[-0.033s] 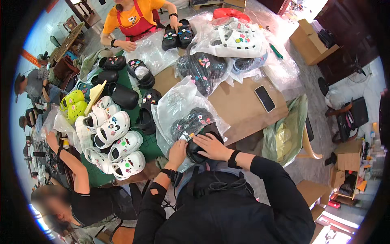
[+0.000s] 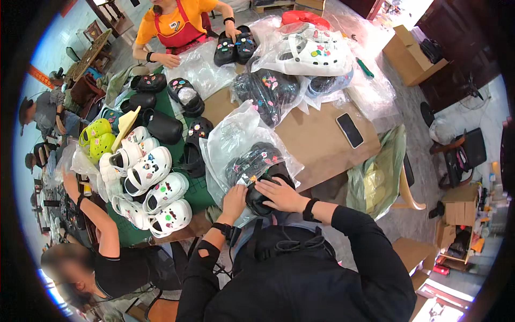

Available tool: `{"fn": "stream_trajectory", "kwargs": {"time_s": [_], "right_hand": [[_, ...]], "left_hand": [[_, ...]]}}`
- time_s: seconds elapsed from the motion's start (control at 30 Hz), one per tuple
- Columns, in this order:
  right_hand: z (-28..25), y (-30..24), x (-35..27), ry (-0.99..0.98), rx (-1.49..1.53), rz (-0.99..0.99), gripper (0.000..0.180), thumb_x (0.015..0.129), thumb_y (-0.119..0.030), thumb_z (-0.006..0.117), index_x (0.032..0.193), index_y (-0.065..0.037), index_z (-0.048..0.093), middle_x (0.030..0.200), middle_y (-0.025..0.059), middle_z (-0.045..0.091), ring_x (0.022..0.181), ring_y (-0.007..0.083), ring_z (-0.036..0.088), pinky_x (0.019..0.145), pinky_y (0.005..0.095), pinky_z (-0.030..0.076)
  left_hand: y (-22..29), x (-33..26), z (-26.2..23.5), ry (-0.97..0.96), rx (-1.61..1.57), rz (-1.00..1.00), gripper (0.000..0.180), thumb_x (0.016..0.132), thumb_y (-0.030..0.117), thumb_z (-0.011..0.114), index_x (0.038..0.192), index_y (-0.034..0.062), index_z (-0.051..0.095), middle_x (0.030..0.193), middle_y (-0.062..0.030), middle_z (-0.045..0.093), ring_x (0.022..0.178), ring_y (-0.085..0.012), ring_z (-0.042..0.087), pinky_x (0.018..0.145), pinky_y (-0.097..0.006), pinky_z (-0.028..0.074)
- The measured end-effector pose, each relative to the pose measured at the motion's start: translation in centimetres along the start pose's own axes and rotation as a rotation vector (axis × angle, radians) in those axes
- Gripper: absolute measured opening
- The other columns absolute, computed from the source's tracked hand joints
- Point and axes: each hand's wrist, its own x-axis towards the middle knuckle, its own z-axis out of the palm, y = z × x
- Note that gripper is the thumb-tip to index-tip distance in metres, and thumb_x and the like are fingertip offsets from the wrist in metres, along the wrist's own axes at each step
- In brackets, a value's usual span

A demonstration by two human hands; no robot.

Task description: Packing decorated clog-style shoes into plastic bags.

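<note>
A pair of black clogs with colourful charms lies partly inside a clear plastic bag [image 2: 228, 134] at the table's near edge. One black clog [image 2: 256, 155] is seen through the film. The nearer clog [image 2: 256, 203] sticks out of the bag's mouth towards me. My left hand [image 2: 234, 200] is closed on the bag's edge, at the left side of the clogs. Across the top of the nearer clog lies my right hand [image 2: 281, 194], its fingers bent over it and gripping it. The fingertips' undersides are hidden.
White clogs [image 2: 169, 193] and lime-green clogs [image 2: 99, 139] crowd the left of the table. Bagged clogs [image 2: 314, 53] are stacked at the back. A phone [image 2: 350, 130] rests on cardboard [image 2: 311, 145]. One co-worker's hand [image 2: 232, 33] touches black clogs across the table; another person sits at left.
</note>
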Motion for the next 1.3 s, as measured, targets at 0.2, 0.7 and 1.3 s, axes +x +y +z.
{"fn": "stream_trajectory", "kwargs": {"time_s": [0.2,0.7,1.3], "right_hand": [[0.6,1.3,-2.8,-0.140,-0.170,-0.349,0.045,0.084,-0.029,0.052,0.125,-0.011,0.045,0.125,0.0025,0.048,0.112,0.0171,0.045,0.089,0.0346,0.035],[-0.2,5.7,1.1,0.258,-0.143,0.349,0.027,0.078,-0.006,0.050,0.104,-0.005,0.055,0.099,0.0112,0.058,0.093,0.0292,0.053,0.081,0.0403,0.042],[-1.4,12.4,3.6,-0.339,-0.447,0.155,0.022,0.072,-0.009,0.054,0.093,-0.006,0.057,0.093,0.0088,0.055,0.088,0.0266,0.055,0.072,0.0365,0.048]], "left_hand": [[0.0,-0.2,0.4,0.040,0.000,0.020,0.010,0.085,0.012,0.051,0.084,0.0021,0.050,0.077,-0.0124,0.054,0.074,-0.0307,0.054,0.063,-0.039,0.045],[1.0,-0.3,0.3,0.081,0.196,0.113,0.010,0.081,0.014,0.054,0.086,0.0057,0.052,0.076,-0.0066,0.052,0.074,-0.0226,0.056,0.060,-0.033,0.047],[3.0,0.2,1.0,-0.022,0.099,-0.229,0.025,0.080,0.024,0.057,0.092,0.0042,0.047,0.085,-0.0139,0.055,0.081,-0.0318,0.057,0.065,-0.040,0.048]]}}
